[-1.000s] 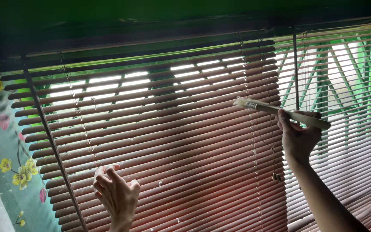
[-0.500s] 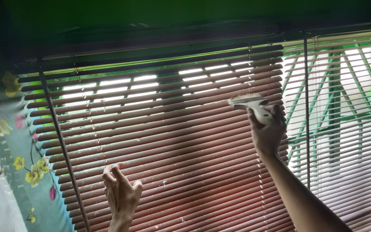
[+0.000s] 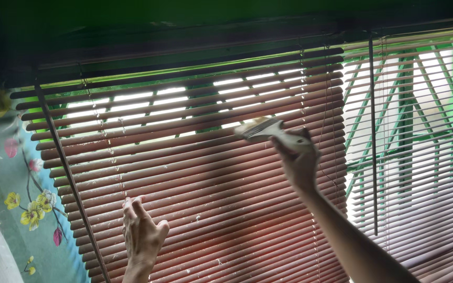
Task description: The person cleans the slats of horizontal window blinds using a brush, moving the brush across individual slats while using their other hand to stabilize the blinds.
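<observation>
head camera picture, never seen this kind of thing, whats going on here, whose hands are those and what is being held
There is no machine here. The picture comes from a camera worn on a person's head, so you see that person's own two bare hands raised in front of a window.

The left hand rests its fingers against the slats of a reddish-brown blind, low down. The slats are speckled with pale flecks.

The right hand grips a flat paintbrush by its pale handle, the bristles pointing left and lying against the slats higher up.

To the right hangs a second, paler blind with a green window frame showing through. At the far left is a curtain printed with yellow and pink flowers.
</observation>
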